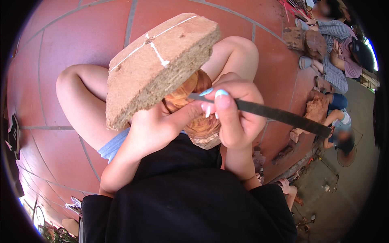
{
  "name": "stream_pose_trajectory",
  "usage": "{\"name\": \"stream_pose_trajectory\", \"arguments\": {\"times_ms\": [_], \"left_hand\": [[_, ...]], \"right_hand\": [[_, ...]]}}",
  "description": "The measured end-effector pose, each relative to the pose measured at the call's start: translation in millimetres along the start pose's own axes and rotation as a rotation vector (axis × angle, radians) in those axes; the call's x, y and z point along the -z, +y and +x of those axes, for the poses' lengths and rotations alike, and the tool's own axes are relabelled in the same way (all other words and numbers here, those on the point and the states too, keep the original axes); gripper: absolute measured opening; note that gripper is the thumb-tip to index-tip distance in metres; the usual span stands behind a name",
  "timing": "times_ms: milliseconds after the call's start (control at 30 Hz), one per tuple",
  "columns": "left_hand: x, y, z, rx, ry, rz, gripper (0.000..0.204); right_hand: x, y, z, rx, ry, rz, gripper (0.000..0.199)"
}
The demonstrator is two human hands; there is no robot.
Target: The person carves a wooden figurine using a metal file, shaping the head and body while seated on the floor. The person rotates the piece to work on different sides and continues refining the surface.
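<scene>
Your right hand [237,117] was closed around a flat, dark metal blade [279,115], its tip just beyond your fingertips, against the carved wooden piece [194,105]. Your left hand [156,129] was wrapped around that same piece from below, fingers curled tight on it. The piece was orange-brown, rounded and ridged, resting in your lap; its pale, rough-grained flat base [158,65], scored with white lines, tilted above your left fingers. Risk noted: your left thumb lay just beside the blade tip, so a slip off the smooth curved wood would likely carry the edge into it. The heavy base looked liable to twist your grip.
</scene>
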State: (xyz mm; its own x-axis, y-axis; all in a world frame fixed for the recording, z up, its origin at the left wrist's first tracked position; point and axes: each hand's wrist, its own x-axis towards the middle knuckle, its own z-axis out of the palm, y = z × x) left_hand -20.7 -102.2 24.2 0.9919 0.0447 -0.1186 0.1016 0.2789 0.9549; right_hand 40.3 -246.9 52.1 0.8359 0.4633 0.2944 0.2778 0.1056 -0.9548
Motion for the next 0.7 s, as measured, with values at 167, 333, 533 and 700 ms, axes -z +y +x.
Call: {"name": "stream_pose_trajectory", "arguments": {"times_ms": [167, 333, 533, 700], "left_hand": [[-1.6, 3.2, 1.9, -0.015, -0.022, -0.008, 0.055], [-1.3, 4.7, -0.3, 0.046, 0.004, 0.02, 0.056], [-0.2, 1.4, -0.1, -0.015, -0.005, 0.008, 0.055], [0.3, 1.0, 0.4, -0.013, -0.001, -0.005, 0.055]], "right_hand": [[5.1, 4.8, -4.4, 0.006, -0.001, 0.016, 0.007], [4.4, 1.3, -0.6, -0.031, -0.003, 0.004, 0.007], [2.5, 3.3, 0.3, -0.037, 0.007, 0.024, 0.01], [3.6, 0.1, -1.7, -0.099, 0.049, 0.036, 0.01]]}}
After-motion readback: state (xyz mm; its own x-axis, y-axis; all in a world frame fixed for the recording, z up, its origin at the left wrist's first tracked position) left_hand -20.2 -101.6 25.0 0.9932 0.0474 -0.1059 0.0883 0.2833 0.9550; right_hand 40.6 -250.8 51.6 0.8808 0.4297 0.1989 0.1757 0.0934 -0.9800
